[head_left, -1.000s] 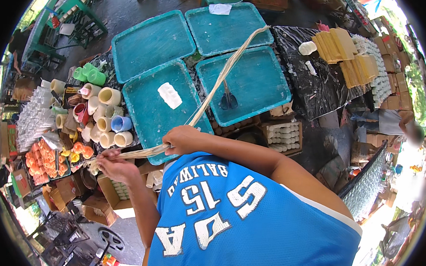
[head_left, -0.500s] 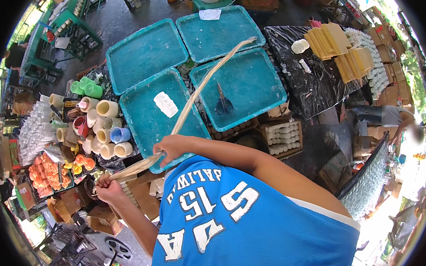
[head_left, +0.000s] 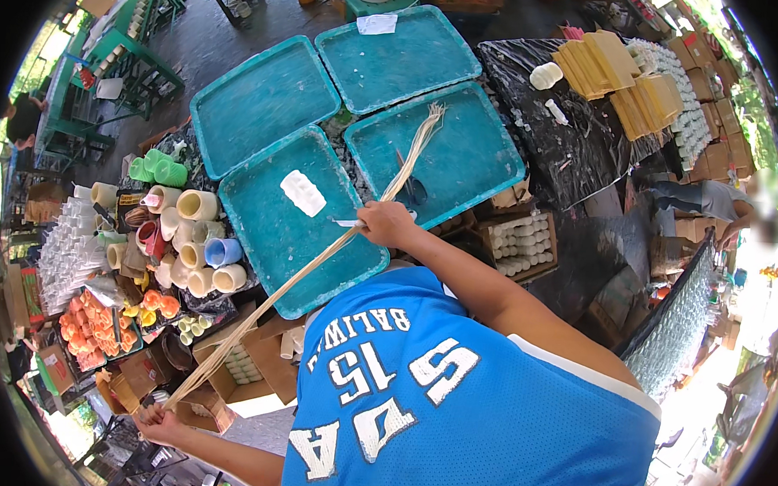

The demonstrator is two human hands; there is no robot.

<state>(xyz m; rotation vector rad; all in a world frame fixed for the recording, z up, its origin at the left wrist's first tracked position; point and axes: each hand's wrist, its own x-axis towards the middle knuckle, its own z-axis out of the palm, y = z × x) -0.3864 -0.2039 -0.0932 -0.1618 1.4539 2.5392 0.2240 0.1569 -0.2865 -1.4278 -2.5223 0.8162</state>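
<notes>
A long bundle of straw-coloured fibre strands (head_left: 262, 311) stretches diagonally between my hands. At the lower left, my left hand (head_left: 158, 424) is closed on one end of it. My right hand (head_left: 386, 223) grips it farther up, over the near turquoise tray (head_left: 262, 236), with the loose end fanning out beyond the fist. A small white strip (head_left: 349, 223) shows beside the right fist; whether it is held I cannot tell. Scissors (head_left: 415, 190) with dark handles lie in the tray to the right (head_left: 477, 160), partly covered by the strands. A white ridged piece (head_left: 304, 193) rests in the near tray.
Cream, red and blue cylinders (head_left: 197, 252) crowd the left side, near orange pieces (head_left: 94, 329) and green cups (head_left: 160, 168). A box of white pieces (head_left: 521, 245) sits below the right tray. Yellowish slabs (head_left: 605, 65) lie on black plastic. A person (head_left: 717, 203) bends at far right.
My left hand has moved down and left, my right hand up and right, so a longer stretch of strands lies between them. The loose far end has become shorter.
</notes>
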